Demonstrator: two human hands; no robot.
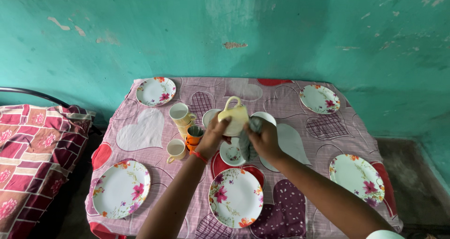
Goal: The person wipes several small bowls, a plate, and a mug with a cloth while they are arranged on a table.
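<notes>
My left hand [213,136] holds a pale yellow cup [234,116] tipped on its side above the middle of the table, handle up. My right hand [263,138] grips a grey cloth [247,140] pressed against the cup's right side. A red band circles my left wrist. Under the hands lie a small flowered saucer [230,154] and a white bowl [267,118], partly hidden.
The table wears a pink heart-patterned cloth [140,126]. Several flowered plates lie around it, one [236,197] nearest me. Stacked cups [182,114], an orange cup [194,136] and a cream cup [176,150] stand left of centre. A patterned bed cover [37,150] is at left.
</notes>
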